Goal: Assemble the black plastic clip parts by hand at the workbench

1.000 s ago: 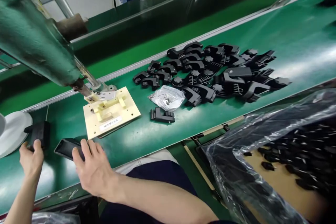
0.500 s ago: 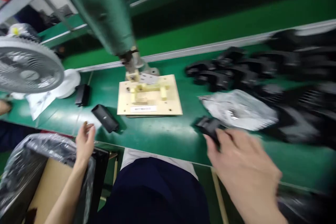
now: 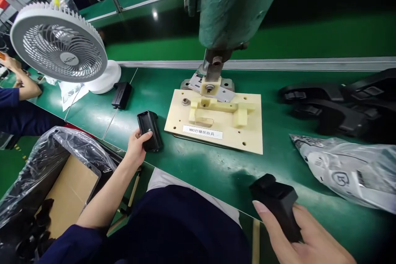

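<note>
At the near edge of the desk [image 3: 216, 169], the right hand [image 3: 305, 237] grips a black part [image 3: 278, 204], fingers closed around its lower end. Further left, the left hand [image 3: 136, 146] pinches a black housing [image 3: 149, 130] lying on the desk, thumb on its near end. Beyond lies a cream jig [image 3: 216, 121] under the green press [image 3: 235, 4]. A bag [image 3: 349, 171] lies right; more black parts [image 3: 334, 105] behind it. A fan [image 3: 60, 43] stands far left, a small black piece [image 3: 121, 95] just beside its base.
</note>
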Available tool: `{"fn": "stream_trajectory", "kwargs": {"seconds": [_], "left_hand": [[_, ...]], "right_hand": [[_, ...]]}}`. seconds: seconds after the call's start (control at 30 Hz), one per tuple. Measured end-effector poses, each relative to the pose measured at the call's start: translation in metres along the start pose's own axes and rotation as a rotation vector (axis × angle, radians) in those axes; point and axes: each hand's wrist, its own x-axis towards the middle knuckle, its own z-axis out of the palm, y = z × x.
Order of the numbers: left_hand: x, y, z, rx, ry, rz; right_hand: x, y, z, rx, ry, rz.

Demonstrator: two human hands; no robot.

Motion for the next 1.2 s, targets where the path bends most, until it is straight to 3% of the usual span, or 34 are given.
{"fn": "stream_trajectory", "kwargs": {"seconds": [0.17,0.27,0.37,0.53,0.67,0.83,0.9,1.03,1.2], "left_hand": [[-0.015,0.001,-0.024,-0.079,-0.088,-0.194],[-0.025,0.003,-0.034,-0.12,-0.217,-0.274],[-0.028,0.002,-0.042,-0.146,-0.286,-0.286],[-0.025,0.002,-0.049,-0.264,-0.311,-0.294],[-0.023,0.007,-0.045,-0.301,-0.28,-0.326],[-0.023,0.008,-0.035,-0.369,-0.387,-0.345],[-0.023,0.009,-0.033,-0.37,-0.427,-0.348],[-0.027,0.013,-0.035,-0.235,-0.395,-0.32],[-0.037,0.022,-0.031,0.05,-0.242,-0.211]], "right_hand": [[-0.001,-0.057,0.017,0.438,-0.284,0.202],[0.007,-0.076,0.035,0.717,-0.422,0.217],[0.011,-0.086,0.049,0.81,-0.484,0.274],[0.011,-0.084,0.058,0.699,-0.46,0.296],[0.013,-0.076,0.062,0.574,-0.419,0.253],[0.016,-0.077,0.065,0.776,-0.426,0.312],[0.018,-0.079,0.066,0.929,-0.496,0.327],[0.019,-0.082,0.068,1.162,-0.728,0.321],[0.015,-0.082,0.075,1.372,-0.986,0.267]]}}
